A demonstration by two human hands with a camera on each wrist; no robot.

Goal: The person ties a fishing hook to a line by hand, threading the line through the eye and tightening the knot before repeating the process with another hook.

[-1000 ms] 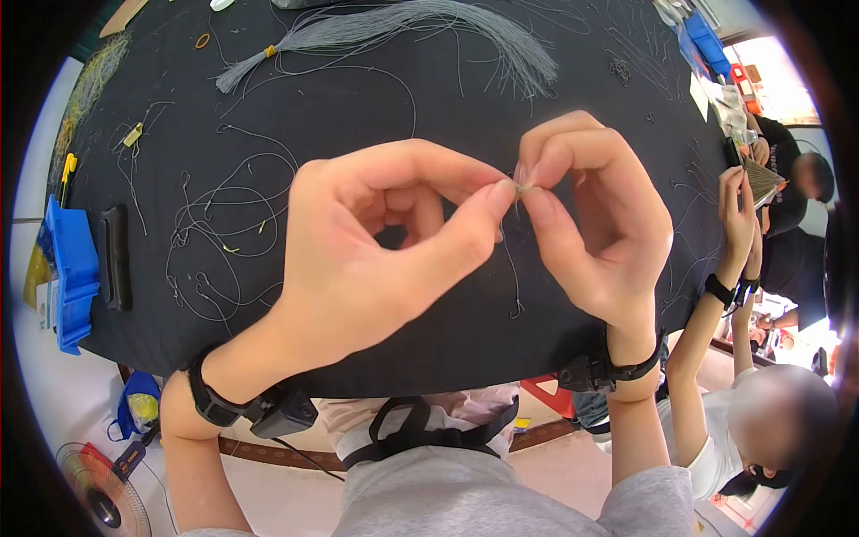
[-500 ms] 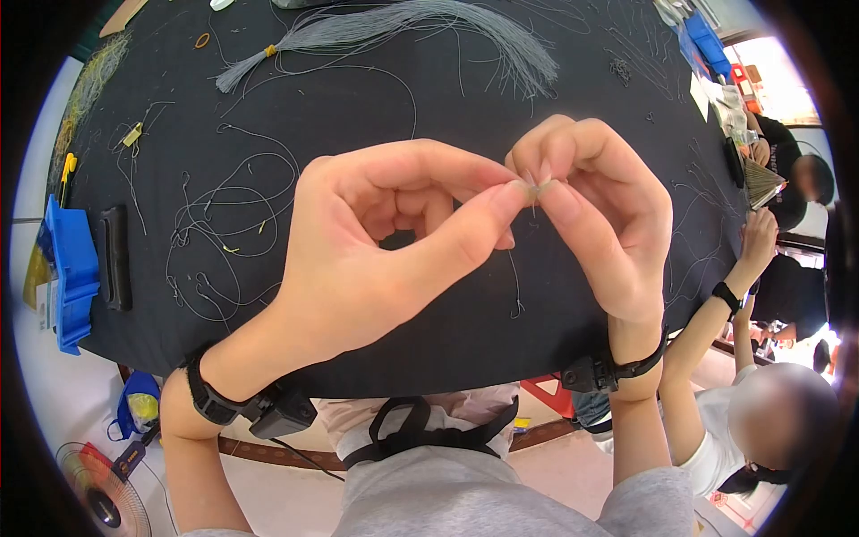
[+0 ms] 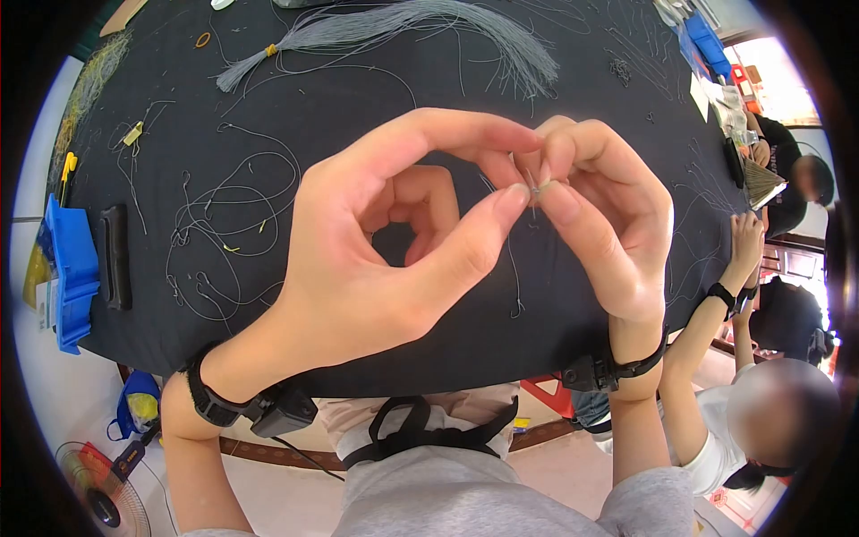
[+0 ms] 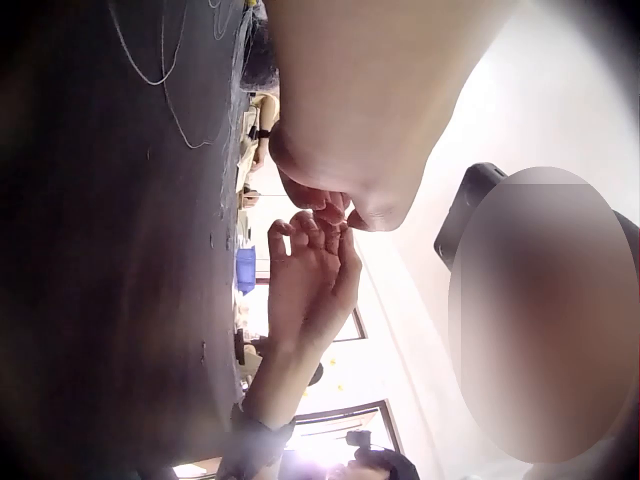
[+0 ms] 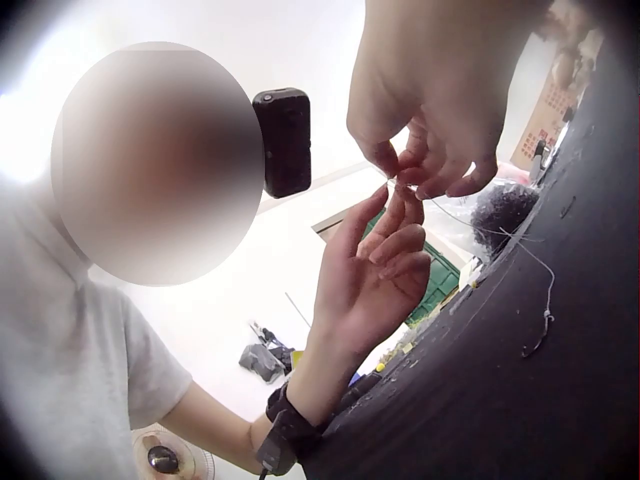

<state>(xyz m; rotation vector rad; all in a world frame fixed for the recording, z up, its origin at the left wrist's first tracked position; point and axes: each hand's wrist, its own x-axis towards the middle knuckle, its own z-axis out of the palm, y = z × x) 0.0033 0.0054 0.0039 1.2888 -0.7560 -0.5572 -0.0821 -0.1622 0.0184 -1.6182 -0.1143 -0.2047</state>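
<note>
Two bare hands meet above a dark table (image 3: 465,349) in the head view, the fingertips of both close together. The right hand (image 3: 617,224) pinches a thin line (image 3: 516,282), whose hooked end hangs over the table's near part; the left hand (image 3: 362,277) has curved fingers, its thumb and index tips apart, and whether it also grips the line cannot be told. Toward the table's far edge lies a bundle of grey line (image 3: 403,40) bound by a yellow band (image 3: 270,51). Looped lines with hooks (image 3: 233,215) spread over the table's left half, and at its left edge are a black bar-shaped object (image 3: 115,258) and a blue tray (image 3: 72,268). Off the table's near left corner stands a fan (image 3: 106,506); at its right side sits a person in a white top (image 3: 707,438). From the left wrist, the table fills the left part of the picture, with pale threads (image 4: 165,75) on it, a blue box (image 4: 246,270) just past its edge and a bright pale wall (image 4: 550,90) beyond. From the right wrist, the line trails from the hands toward the table; by the table's edge are a clear plastic bag (image 5: 505,215) with dark contents and something green (image 5: 438,292).
</note>
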